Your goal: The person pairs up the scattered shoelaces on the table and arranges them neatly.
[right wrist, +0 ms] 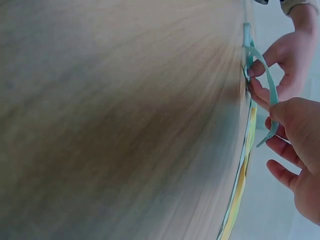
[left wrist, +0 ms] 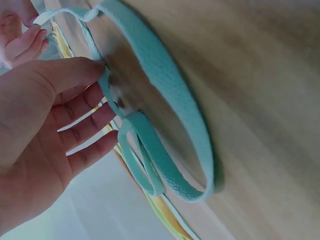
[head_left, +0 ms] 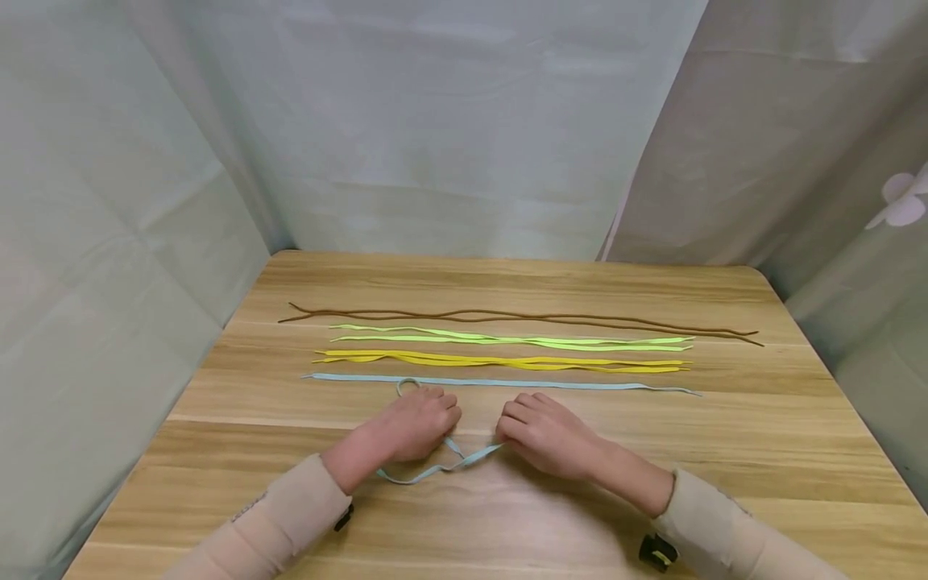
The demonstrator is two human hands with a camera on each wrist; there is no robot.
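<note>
A light blue flat shoelace (head_left: 428, 474) lies in loose loops between the two hands, low over the wooden table. The left hand (head_left: 420, 422) pinches it between thumb and fingers; in the left wrist view the shoelace (left wrist: 165, 75) hangs in a wide curve with a smaller loop below the fingertips. Near its other end, the right hand (head_left: 547, 433) pinches the shoelace, and the right wrist view shows a short tip of the shoelace (right wrist: 267, 136) sticking out past the fingers. Just beyond the hands a second light blue shoelace (head_left: 507, 383) lies stretched straight.
Farther back, yellow shoelaces (head_left: 500, 362), neon green shoelaces (head_left: 507, 339) and thin brown laces (head_left: 522, 319) lie in parallel rows across the wooden table (head_left: 725, 451). Pale curtains (head_left: 435, 137) hang behind the table and along its sides.
</note>
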